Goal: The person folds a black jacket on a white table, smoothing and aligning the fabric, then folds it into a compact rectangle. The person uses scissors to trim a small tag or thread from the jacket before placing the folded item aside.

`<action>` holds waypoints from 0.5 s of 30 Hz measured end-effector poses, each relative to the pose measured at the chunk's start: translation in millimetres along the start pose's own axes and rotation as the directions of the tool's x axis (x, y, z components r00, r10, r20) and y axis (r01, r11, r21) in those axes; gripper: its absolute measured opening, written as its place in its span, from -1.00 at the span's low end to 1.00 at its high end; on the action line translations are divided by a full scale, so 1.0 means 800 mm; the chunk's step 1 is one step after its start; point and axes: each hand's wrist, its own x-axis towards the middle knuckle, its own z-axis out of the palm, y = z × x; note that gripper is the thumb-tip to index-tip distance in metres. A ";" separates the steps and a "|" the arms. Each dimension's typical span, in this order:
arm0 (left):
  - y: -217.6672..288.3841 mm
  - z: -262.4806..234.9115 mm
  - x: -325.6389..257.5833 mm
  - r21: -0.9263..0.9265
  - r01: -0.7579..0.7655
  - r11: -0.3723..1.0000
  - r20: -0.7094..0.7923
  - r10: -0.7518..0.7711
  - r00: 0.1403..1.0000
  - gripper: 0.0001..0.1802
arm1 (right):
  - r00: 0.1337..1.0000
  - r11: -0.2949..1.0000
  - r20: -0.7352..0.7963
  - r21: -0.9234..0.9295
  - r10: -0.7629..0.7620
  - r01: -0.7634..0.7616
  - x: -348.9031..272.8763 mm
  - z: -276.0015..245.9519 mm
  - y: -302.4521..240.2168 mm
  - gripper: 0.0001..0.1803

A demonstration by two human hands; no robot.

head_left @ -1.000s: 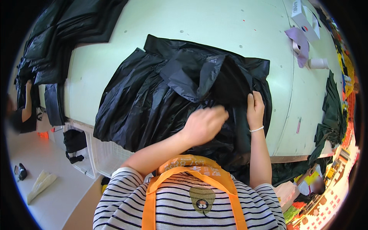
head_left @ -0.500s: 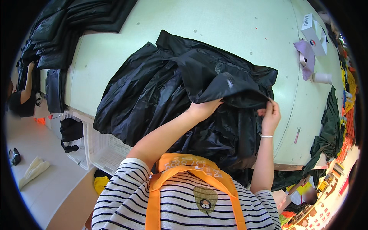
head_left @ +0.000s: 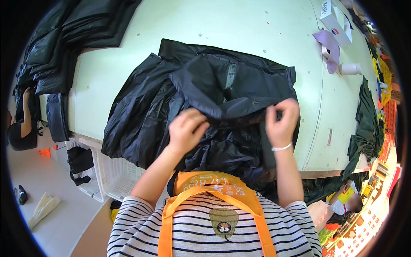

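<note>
A shiny black garment [head_left: 141, 111] lies spread and wrinkled on the pale table in front of me, its kind not clear. Part of its upper layer is lifted and folded over, and a small, lighter translucent strip [head_left: 231, 75] shows on it. My left hand [head_left: 187, 129], slightly blurred, has its fingers curled at the left end of the fold's near edge. At the right end of that edge my right hand [head_left: 283, 121] pinches the cloth between thumb and fingers. The lifted edge stretches between both hands.
Folded black garments [head_left: 81, 38] are stacked at the far left; a co-worker's arm [head_left: 26, 111] reaches in beside them. At the right are a white box [head_left: 336, 23], a purple cloth [head_left: 328, 49], a white cylinder [head_left: 350, 69] and dark green cloth [head_left: 363, 124]. White crates [head_left: 122, 173] stand below the table edge.
My left hand has come out from under the lifted flap and drawn back leftward. My right hand has shifted left along the edge. The flap now lies flatter, its strip more exposed.
</note>
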 end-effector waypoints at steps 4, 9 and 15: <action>-0.014 0.000 0.019 0.045 0.227 0.973 -0.010 -0.226 0.974 -0.28 | 0.983 0.962 0.182 0.265 0.011 -0.060 -0.063 0.046 -0.071 -0.80; -0.019 0.010 0.045 0.034 0.147 0.989 -0.047 -0.145 0.988 -0.25 | 0.951 0.969 0.289 0.184 0.109 -0.167 -0.069 0.090 -0.071 -0.85; -0.037 0.004 0.086 0.075 0.078 0.994 0.159 -0.089 0.983 -0.75 | 0.893 0.959 0.365 0.004 0.263 -0.284 -0.066 0.143 -0.060 -0.68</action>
